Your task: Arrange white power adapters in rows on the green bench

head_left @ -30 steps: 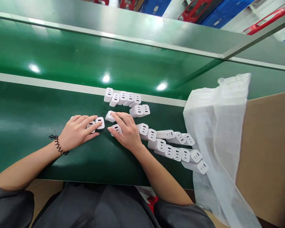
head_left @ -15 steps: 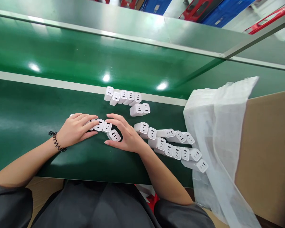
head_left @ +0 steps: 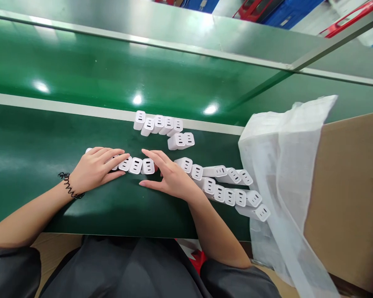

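Note:
A short row of white power chargers stands on the green table, slot faces up. My left hand point(head_left: 98, 167) lies across the left part of this row with its fingers stretched out, hiding most of the chargers under it. To its right, a charger point(head_left: 136, 165) stands beside the end charger point(head_left: 148, 166). My right hand point(head_left: 170, 174) is open just right of that end charger, thumb and index finger wide apart. A bent finger of it appears to touch the charger's right side.
More chargers lean in rows at the right point(head_left: 229, 197) and at the back point(head_left: 159, 124) near a white strip point(head_left: 96, 113). A cardboard box point(head_left: 348, 194) with a white plastic liner point(head_left: 276, 161) stands at the right. A green panel point(head_left: 174, 78) rises behind.
The charger that stood out of line near my right hand is now at the row's right end. My right hand has opened slightly beside it. My left hand stays over the row.

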`<control>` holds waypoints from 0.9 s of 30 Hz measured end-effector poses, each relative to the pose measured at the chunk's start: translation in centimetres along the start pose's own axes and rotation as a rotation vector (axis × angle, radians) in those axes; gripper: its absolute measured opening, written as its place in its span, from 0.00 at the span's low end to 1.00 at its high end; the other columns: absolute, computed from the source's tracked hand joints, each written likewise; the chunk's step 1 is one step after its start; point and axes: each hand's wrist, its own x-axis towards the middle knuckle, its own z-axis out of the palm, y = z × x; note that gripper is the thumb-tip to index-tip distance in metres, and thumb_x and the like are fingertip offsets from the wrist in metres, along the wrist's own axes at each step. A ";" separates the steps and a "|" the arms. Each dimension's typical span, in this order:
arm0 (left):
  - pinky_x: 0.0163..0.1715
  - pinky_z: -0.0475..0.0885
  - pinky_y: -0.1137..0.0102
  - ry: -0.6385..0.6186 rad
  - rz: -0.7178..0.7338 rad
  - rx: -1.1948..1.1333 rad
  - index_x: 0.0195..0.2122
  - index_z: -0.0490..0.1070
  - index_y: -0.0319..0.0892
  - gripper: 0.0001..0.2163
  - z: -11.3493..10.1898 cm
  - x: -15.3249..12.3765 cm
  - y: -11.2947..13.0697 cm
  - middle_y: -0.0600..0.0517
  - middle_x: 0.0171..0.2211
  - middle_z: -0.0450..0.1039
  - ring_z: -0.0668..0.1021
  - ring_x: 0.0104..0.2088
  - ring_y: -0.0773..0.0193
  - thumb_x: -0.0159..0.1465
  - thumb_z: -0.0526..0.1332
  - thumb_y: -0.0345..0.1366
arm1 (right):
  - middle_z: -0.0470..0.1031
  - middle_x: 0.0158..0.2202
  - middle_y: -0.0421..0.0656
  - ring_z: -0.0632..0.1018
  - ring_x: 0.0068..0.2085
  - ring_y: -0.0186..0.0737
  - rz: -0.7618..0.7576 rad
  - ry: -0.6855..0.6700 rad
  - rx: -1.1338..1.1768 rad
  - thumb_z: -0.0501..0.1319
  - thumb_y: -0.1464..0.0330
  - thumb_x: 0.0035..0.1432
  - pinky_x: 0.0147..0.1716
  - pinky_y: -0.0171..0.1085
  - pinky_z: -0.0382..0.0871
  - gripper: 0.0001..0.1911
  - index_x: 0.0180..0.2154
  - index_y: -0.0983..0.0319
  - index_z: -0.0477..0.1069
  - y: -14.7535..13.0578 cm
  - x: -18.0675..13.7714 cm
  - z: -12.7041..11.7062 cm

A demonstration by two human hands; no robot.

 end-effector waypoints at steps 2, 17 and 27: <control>0.46 0.73 0.63 -0.010 0.001 -0.003 0.56 0.72 0.44 0.19 -0.3 0.1 0.0 0.47 0.52 0.78 0.81 0.45 0.57 0.69 0.58 0.47 | 0.63 0.61 0.48 0.77 0.39 0.40 -0.016 -0.039 0.028 0.66 0.58 0.60 0.39 0.44 0.79 0.41 0.68 0.51 0.49 0.0 -0.1 -0.2; 0.52 0.71 0.59 -0.195 0.040 -0.104 0.62 0.65 0.43 0.23 -1.2 -0.2 -1.4 0.46 0.49 0.78 0.80 0.43 0.57 0.70 0.55 0.46 | 0.73 0.50 0.46 0.77 0.48 0.46 -0.072 0.053 -0.108 0.63 0.60 0.63 0.40 0.42 0.76 0.29 0.63 0.56 0.60 0.5 0.2 0.9; 0.59 0.65 0.57 -0.238 0.111 -0.237 0.55 0.69 0.43 0.19 -1.3 0.0 -1.3 0.48 0.46 0.79 0.80 0.42 0.59 0.68 0.57 0.47 | 0.72 0.48 0.49 0.76 0.46 0.45 -0.265 -0.044 -0.089 0.62 0.62 0.63 0.43 0.43 0.75 0.26 0.60 0.59 0.62 0.9 0.0 0.6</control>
